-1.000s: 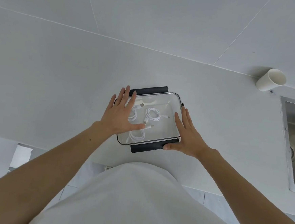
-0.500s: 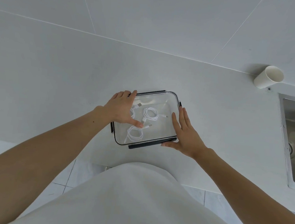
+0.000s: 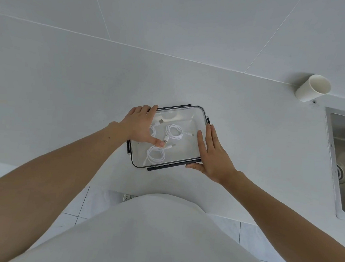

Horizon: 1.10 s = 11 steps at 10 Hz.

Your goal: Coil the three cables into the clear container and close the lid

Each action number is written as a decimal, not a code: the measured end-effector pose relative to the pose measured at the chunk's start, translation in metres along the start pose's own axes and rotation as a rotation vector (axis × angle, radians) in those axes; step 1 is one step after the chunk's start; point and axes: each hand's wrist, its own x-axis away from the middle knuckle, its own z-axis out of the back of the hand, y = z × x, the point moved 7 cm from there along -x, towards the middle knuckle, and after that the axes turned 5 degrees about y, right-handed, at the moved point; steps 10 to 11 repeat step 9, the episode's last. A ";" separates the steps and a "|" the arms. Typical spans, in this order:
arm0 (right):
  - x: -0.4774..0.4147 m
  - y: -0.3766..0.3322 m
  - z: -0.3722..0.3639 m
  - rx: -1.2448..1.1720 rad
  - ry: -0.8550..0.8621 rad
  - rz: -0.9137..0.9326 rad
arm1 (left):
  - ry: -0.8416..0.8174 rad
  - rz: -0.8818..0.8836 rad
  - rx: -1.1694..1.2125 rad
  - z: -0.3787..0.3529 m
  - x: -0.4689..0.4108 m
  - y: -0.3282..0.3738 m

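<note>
We look down on a white countertop [image 3: 57,90] that meets a white tiled wall [image 3: 176,17]. Pale floor tiles [image 3: 262,241] show below its near edge. A steel sink [image 3: 344,165] is set into the countertop at the far right.

The clear container [image 3: 133,162] sits mid-counter with its lid [image 3: 178,152] on top and black clasps [image 3: 164,168] along the edges.

Our left hand [image 3: 139,124] curls its fingers over the lid's far-left corner, and its thumb presses the top. Our right hand [image 3: 213,154] lies flat with straight fingers on the lid's right side, its thumb at the near edge.

A white paper cup [image 3: 313,88] stands by the wall, well apart from the container. Three white cables [image 3: 174,131] lie coiled inside the container, one partly hidden under the left hand.
</note>
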 end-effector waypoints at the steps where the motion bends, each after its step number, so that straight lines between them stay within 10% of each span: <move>1: 0.000 0.000 0.000 0.002 -0.008 0.001 | -0.006 -0.004 -0.009 -0.003 0.004 0.000; 11: 0.016 -0.010 0.045 -0.087 0.035 0.018 | 0.185 0.025 -0.063 -0.022 0.103 0.058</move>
